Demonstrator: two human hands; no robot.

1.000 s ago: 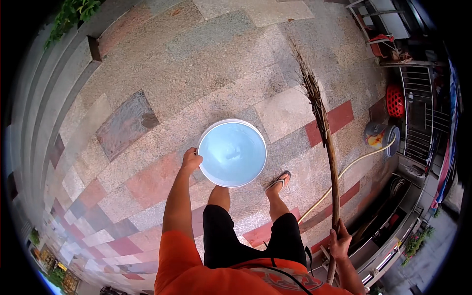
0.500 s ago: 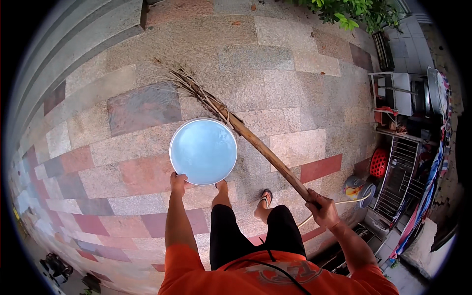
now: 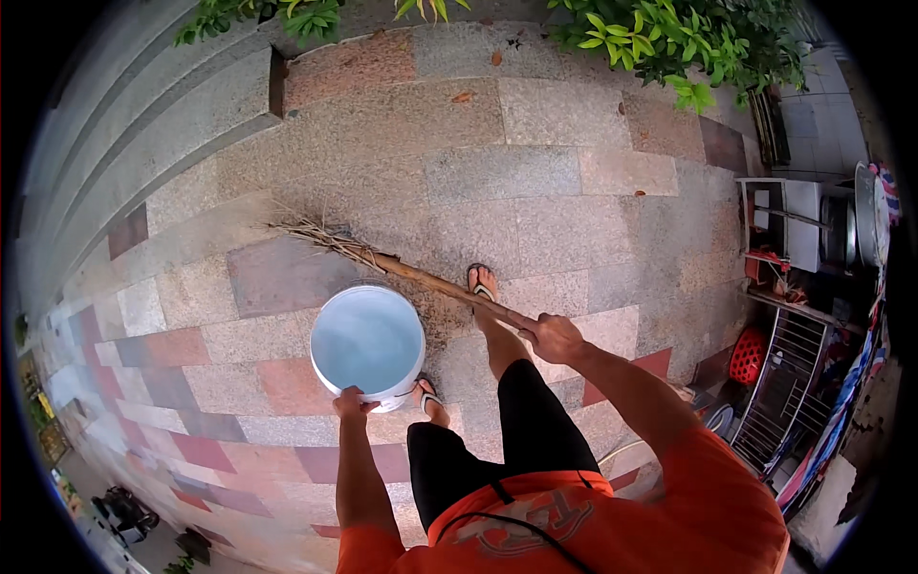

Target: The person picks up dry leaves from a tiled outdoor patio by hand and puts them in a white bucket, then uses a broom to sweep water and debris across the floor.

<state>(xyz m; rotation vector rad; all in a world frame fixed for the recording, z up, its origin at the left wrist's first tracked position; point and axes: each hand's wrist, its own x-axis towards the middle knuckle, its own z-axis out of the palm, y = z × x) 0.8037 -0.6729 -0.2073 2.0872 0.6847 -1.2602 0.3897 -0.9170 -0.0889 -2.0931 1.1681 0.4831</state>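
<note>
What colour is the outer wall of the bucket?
White; the bucket's outer wall shows best in the head view.

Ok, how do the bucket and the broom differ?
The bucket is round and wide-mouthed; the broom is long and thin. The bucket is white outside and pale blue within, whereas the broom is brown with straggly twigs at one end. The bucket's mouth faces up, while the broom slants outward. Both are held: the bucket in the left grip, the broom in the right grip.
</note>
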